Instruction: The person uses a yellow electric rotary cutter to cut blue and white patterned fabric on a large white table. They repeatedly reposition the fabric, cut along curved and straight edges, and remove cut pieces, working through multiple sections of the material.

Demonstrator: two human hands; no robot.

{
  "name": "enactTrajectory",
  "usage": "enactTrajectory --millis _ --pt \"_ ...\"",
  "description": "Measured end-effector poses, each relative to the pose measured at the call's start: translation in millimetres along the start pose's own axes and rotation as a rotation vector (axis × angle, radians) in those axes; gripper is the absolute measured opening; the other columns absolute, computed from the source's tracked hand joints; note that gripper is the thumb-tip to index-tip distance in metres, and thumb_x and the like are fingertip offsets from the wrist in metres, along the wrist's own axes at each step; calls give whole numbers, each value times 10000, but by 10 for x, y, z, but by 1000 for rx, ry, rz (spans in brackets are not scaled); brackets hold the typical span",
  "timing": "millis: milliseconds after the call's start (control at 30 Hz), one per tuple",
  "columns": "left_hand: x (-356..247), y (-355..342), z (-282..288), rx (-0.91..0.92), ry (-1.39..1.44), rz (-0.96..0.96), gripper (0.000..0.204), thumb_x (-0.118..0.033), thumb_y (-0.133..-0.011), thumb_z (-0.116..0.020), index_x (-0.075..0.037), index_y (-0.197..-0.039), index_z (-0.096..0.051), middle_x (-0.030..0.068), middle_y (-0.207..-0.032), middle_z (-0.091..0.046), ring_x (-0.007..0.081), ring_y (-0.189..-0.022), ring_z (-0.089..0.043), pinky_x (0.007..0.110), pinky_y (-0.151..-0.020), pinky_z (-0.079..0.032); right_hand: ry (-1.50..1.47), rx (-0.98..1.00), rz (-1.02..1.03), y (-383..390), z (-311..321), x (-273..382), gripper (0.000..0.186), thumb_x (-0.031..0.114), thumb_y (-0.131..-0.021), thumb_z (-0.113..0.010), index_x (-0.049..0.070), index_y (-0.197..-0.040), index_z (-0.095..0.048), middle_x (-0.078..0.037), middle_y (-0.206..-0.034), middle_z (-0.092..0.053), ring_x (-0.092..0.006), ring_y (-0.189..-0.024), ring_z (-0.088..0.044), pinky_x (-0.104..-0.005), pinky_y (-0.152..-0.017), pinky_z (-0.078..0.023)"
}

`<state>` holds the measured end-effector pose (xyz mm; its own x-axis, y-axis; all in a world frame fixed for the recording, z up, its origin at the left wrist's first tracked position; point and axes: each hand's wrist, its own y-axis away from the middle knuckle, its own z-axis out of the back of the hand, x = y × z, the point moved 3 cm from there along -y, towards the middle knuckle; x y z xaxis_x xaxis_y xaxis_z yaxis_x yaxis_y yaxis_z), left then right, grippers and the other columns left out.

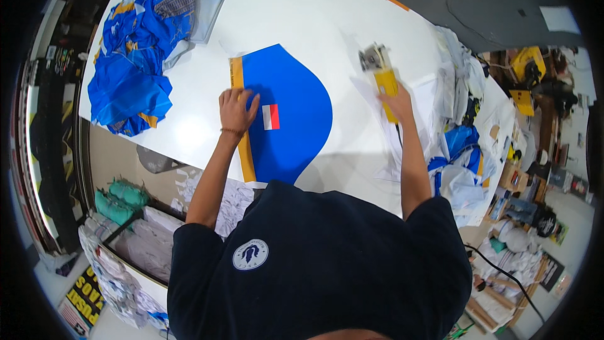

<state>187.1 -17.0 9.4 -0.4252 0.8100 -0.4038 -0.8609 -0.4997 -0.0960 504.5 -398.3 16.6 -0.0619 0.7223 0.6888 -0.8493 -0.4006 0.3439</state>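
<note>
On the white table lies a blue sleeve-shaped cloth piece (299, 110), flat, with one curved edge on its right. An orange band (246, 154) runs along its left edge, and a small red-and-white patch (271, 117) sits near its middle. My left hand (236, 112) rests on the band, fingers bent and thumb apart, with nothing visible in its grasp. Off to the right of the cloth, my right hand (399, 102) is wrapped around the yellow body of a corded electric fabric cutter (385, 80). The cutter's metal head points away from me and looks slightly blurred.
A crumpled heap of blue printed fabric (141, 56) covers the table's far left. White scraps (450, 82) and more blue cloth (462, 145) lie along the right side. Below the table's left edge stands a bin of pale cloth (148, 242). A black cable (506, 274) hangs at lower right.
</note>
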Motion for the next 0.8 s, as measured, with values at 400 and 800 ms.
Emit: enactTrajectory --millis 400,800 --pt "-2427 -297 -1340 455 -84 -766 816 -737 -955 -447 -255 -1607 -354 244 -1690 -158 515 -1544 -95 639 -1237 -106 -419 -563 -599 4065 -653 -1786 576 212 -715 -836 7 -1209 -623 -130 -1009 -710 -246 -875 -694 -386 -789 -556" --pt "-1120 683 -790 248 -196 -468 884 -728 -946 -490 -187 -1627 -326 188 -1717 -136 386 -1589 -88 584 -1258 -56 -32 -466 -646 4890 -806 -1013 612 388 -752 -792 47 -1209 -571 -278 -986 -700 -464 -955 -688 -525 -805 -539"
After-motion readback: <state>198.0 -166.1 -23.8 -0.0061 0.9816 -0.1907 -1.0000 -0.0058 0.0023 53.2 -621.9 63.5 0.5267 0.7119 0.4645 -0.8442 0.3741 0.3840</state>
